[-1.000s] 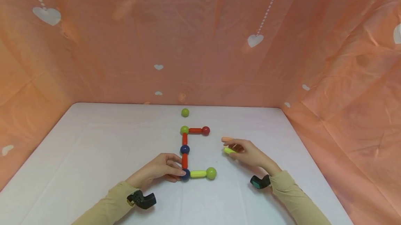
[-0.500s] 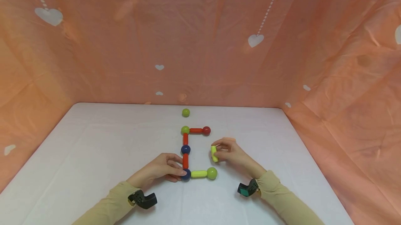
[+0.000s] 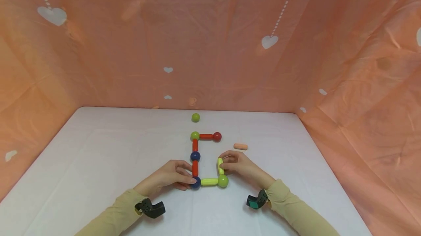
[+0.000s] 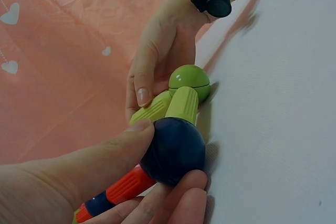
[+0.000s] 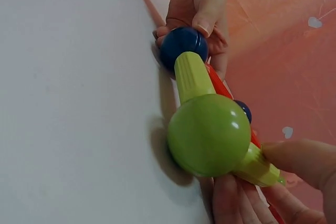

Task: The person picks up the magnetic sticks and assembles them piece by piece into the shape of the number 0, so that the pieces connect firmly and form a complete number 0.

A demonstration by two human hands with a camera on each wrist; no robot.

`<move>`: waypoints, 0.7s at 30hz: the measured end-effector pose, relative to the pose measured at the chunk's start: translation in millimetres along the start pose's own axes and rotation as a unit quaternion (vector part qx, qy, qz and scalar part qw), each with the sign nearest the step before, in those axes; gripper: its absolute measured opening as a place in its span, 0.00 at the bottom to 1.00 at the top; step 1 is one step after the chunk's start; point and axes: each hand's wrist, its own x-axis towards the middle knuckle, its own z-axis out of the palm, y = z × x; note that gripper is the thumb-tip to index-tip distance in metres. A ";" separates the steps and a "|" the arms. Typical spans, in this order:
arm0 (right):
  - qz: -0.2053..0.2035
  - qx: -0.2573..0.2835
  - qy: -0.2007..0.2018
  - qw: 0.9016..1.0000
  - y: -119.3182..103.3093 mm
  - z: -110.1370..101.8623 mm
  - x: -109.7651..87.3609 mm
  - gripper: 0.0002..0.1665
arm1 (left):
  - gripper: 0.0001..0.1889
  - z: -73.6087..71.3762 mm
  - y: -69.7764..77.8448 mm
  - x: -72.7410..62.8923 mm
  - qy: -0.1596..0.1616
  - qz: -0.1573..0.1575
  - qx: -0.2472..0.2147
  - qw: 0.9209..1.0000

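Note:
My left hand [image 3: 172, 176] holds the near blue ball [image 4: 176, 150] between thumb and fingers. From that ball a yellow rod [image 3: 209, 182] runs right to a green ball [image 3: 223, 181], and a red rod [image 3: 195, 168] runs back to a second blue ball [image 3: 195, 156]. Another red rod [image 3: 195, 145] links this to a green ball [image 3: 195, 136], from which a red rod [image 3: 206, 136] leads to a red ball [image 3: 217, 136]. My right hand [image 3: 241, 166] pinches a second yellow rod [image 5: 257, 167], its near end against the front green ball.
A loose orange rod [image 3: 241, 147] lies on the white table [image 3: 279, 130] behind my right hand. One loose green ball [image 3: 195, 117] sits near the back edge. An orange curtain [image 3: 131, 53] with pale hearts encloses the back and sides.
My right hand has carried the yellow rod left and nearer, turned it lengthwise and brought it to the front green ball. The orange rod is uncovered. My left hand stays on the blue ball.

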 end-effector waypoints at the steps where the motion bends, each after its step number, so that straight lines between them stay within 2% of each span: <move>1: 0.002 -0.001 0.001 1.000 -0.5 0.2 -0.6 0.25 | 0.28 0.0 0.3 -0.2 0.000 0.000 -0.001 1.000; 9: 0.028 0.005 0.013 1.000 -4.8 1.4 -7.2 0.26 | 0.28 0.0 1.6 -1.4 -0.004 0.001 0.000 1.000; 17: 0.035 -0.029 0.032 0.998 -10.8 9.4 -7.9 0.26 | 0.28 -0.9 0.8 -0.7 -0.001 0.003 0.006 1.000; 21: 0.043 -0.026 0.039 0.998 -12.4 10.9 -10.4 0.26 | 0.28 0.2 0.1 -0.4 -0.003 0.006 0.005 1.000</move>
